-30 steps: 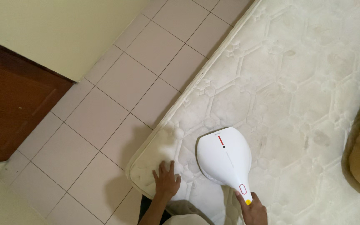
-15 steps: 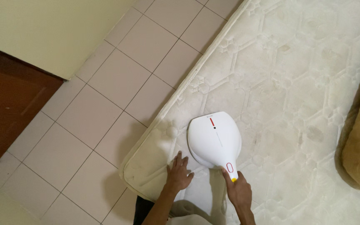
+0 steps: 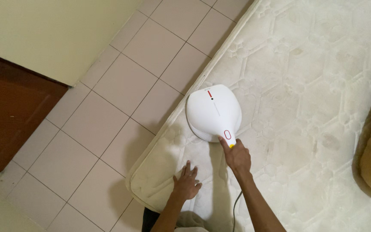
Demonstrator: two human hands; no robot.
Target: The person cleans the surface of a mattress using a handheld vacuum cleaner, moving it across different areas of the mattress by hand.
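White handheld mattress vacuum [image 3: 214, 112] sits near mattress [image 3: 305, 99] edge, right hand [image 3: 236, 158] grip clamped round its handle, left hand [image 3: 186, 184] spread flat; best kept flush, strokes slow.

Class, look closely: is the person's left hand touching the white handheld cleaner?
Apart. The head view shows the left hand flat on the mattress, bare quilting between it and the white handheld cleaner.
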